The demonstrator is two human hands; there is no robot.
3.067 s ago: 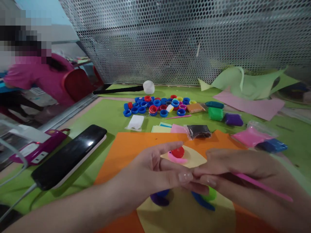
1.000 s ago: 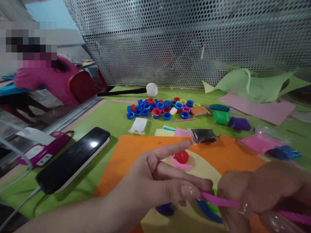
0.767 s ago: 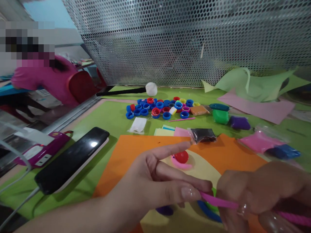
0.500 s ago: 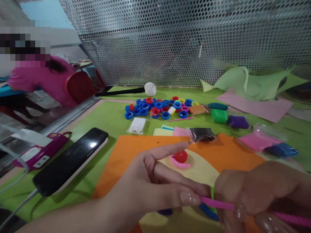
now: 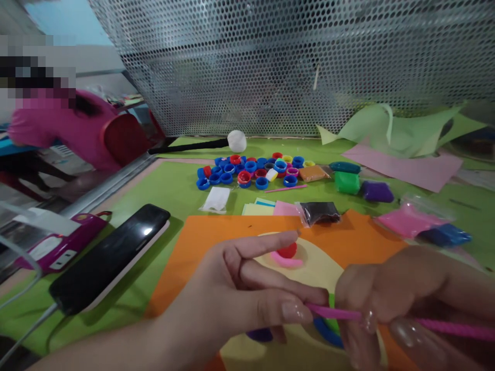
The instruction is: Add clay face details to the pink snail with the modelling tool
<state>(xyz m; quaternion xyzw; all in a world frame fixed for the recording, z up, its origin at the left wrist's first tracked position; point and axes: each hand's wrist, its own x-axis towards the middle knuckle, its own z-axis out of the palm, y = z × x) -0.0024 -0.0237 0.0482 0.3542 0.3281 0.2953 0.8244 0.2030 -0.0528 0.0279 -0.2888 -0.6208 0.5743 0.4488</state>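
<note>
A thin pink clay tool (image 5: 336, 313) with a twisted handle spans both my hands, just above the paper. At its flat end, the thumb and fingers of my left hand (image 5: 247, 296) pinch it, with the index finger stretched out. My right hand (image 5: 390, 293) is closed around it farther along, toward the twisted part. Beneath lies a pale yellow paper shape (image 5: 319, 265) on an orange sheet (image 5: 183, 257). A red ball (image 5: 288, 251) and a curved pink clay strip (image 5: 286, 262) rest on it. Blue (image 5: 327, 334) and purple (image 5: 260, 335) pieces are partly hidden by my hands.
Many bottle caps (image 5: 251, 167) are heaped behind. Clay packets, including black (image 5: 320, 212) and pink (image 5: 410, 219), lie around. A black power bank (image 5: 112, 252) with a cable sits left, beside a purple socket strip (image 5: 64, 247). Perforated metal (image 5: 270, 67) bounds the back. A person (image 5: 65, 123) sits left.
Both hands, still gripping the pink clay tool, have shifted slightly left. The whole view has moved a little; the things on the table stay as they were.
</note>
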